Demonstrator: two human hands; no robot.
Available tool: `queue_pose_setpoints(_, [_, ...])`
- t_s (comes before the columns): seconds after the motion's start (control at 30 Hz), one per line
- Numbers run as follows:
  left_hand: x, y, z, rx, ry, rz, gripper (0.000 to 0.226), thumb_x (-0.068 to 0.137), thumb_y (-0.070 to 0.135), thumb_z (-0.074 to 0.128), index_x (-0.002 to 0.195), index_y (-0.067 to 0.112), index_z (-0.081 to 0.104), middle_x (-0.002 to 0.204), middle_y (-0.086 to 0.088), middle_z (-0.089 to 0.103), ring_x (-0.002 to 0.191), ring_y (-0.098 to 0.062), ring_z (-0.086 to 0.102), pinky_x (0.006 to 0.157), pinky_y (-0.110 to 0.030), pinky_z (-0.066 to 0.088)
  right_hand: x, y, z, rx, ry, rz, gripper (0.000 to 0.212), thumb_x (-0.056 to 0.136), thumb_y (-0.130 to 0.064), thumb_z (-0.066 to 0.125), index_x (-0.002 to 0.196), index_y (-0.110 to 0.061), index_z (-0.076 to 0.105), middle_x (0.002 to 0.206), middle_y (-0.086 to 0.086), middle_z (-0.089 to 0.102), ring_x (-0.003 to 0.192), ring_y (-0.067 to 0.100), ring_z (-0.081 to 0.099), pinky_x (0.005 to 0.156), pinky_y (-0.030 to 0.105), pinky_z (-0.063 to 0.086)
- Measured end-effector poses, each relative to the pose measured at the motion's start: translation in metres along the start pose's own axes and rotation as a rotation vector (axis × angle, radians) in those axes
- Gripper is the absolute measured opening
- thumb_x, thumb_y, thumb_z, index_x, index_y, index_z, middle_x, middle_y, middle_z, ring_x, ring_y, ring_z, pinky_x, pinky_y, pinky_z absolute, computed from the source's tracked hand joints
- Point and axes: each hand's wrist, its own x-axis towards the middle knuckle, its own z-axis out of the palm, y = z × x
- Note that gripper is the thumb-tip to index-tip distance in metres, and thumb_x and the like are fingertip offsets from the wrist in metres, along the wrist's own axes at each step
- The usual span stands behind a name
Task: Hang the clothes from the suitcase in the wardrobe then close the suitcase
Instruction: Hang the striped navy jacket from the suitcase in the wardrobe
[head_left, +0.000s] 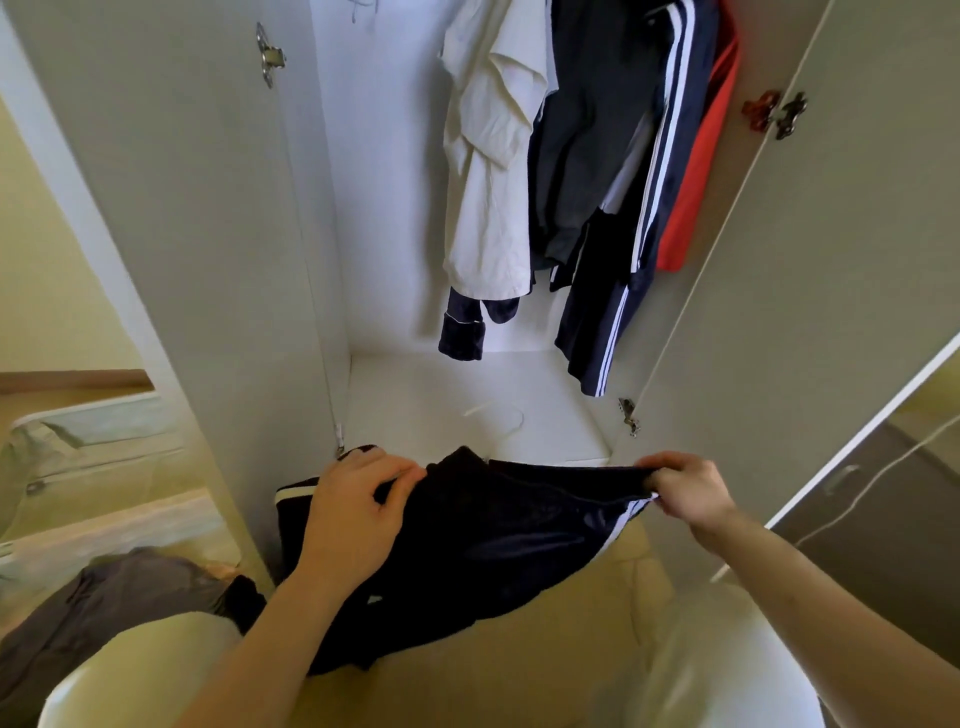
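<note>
I hold a dark navy garment with white side stripes (483, 551) stretched out in front of the open wardrobe (395, 208). My left hand (358, 509) grips its left upper edge. My right hand (685, 488) pinches its right upper corner at the stripes. Inside the wardrobe hang a cream shirt (488, 156), a dark striped track jacket (623, 171) and a red garment (701, 156). A white hanger (493, 415) lies on the wardrobe floor. The suitcase is not clearly in view.
The wardrobe's left door (171, 234) and right door (831, 260) stand open on both sides of me. A grey garment (104, 613) lies at lower left. A dark cabinet with a white cable (883, 493) stands at the right.
</note>
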Motion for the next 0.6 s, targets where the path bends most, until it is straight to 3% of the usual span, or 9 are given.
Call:
queue_pose_setpoints(0.1, [-0.002,-0.007,0.008,0.112,-0.012,-0.017,0.014,0.095,0.034,0.064,0.091,0.027,0.075,0.082,0.020,0.063,0.078,-0.005,0.058,0.079,-0.041,0.051,-0.018,0.000,0.010,0.138,0.058,0.000,0.028,0.082,0.013,0.055,0.088,-0.007,0.075,0.073,0.006,0.067,0.060,0.017,0.053,0.053,0.020,0.042])
queue_pose_setpoints(0.23, [-0.011,-0.015,0.016,0.164,-0.052,-0.054,0.007,0.093,0.024,0.070,0.093,0.024,0.077,0.079,0.015,0.064,0.072,-0.007,0.057,0.071,-0.039,0.053,-0.041,-0.024,0.024,0.359,0.118,-0.040,0.026,0.082,0.015,0.052,0.084,-0.004,0.070,0.076,0.008,0.068,0.067,0.021,0.059,0.050,0.016,0.043])
queue_pose_setpoints(0.33, [-0.009,-0.018,0.020,0.101,-0.041,-0.116,0.011,0.095,0.022,0.066,0.095,0.023,0.077,0.077,0.013,0.062,0.069,-0.007,0.057,0.063,-0.038,0.052,-0.068,-0.081,0.023,0.529,0.099,-0.208,0.031,0.080,0.020,0.051,0.077,-0.008,0.067,0.074,0.006,0.068,0.066,0.021,0.060,0.055,0.020,0.050])
queue_pose_setpoints(0.4, [-0.007,-0.014,0.021,0.063,-0.023,-0.122,0.012,0.097,0.022,0.064,0.097,0.023,0.076,0.079,0.015,0.061,0.070,-0.006,0.057,0.061,-0.033,0.051,-0.094,-0.113,0.024,0.474,0.001,-0.381,0.035,0.079,0.019,0.052,0.072,-0.011,0.067,0.075,0.009,0.068,0.061,0.021,0.059,0.058,0.027,0.052])
queue_pose_setpoints(0.5, [-0.009,-0.005,0.021,0.031,0.011,-0.107,0.011,0.097,0.022,0.065,0.096,0.024,0.076,0.078,0.016,0.061,0.068,-0.003,0.056,0.058,-0.020,0.045,-0.125,-0.122,0.044,0.258,-0.236,-0.424,0.034,0.082,0.015,0.050,0.072,-0.012,0.068,0.063,0.009,0.059,0.046,0.022,0.052,0.047,0.027,0.052])
queue_pose_setpoints(0.6, [-0.016,0.005,0.022,0.072,0.002,-0.030,0.018,0.097,0.033,0.059,0.100,0.027,0.075,0.079,0.016,0.059,0.067,-0.003,0.053,0.058,-0.021,0.045,-0.135,-0.109,0.071,0.075,-0.270,-0.468,0.037,0.081,0.008,0.054,0.070,-0.023,0.069,0.065,0.008,0.065,0.059,0.031,0.065,0.059,0.047,0.062])
